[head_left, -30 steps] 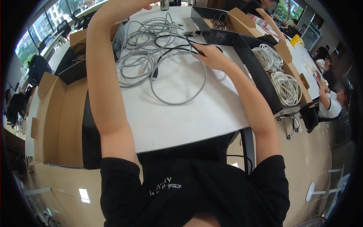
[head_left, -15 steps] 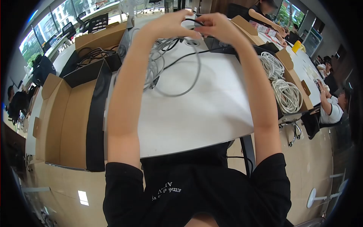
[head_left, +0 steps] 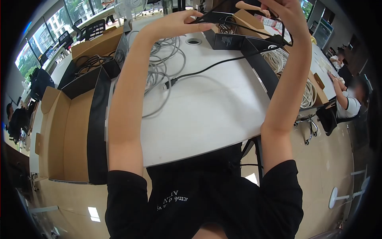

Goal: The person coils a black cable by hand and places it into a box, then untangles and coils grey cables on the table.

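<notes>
The 1 black cable (head_left: 215, 64) runs from the tabletop (head_left: 207, 119) up to me, mostly clear of the tangled grey cables (head_left: 158, 61), uncoiled. My left fingers (head_left: 201, 27) are parted around it; my right fingers' (head_left: 274, 5) grip I can't tell.

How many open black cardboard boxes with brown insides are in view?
4. On the left, a near box and a far box; on the right, a far box and a near box, partly hidden by the right arm. More may be hidden.
</notes>
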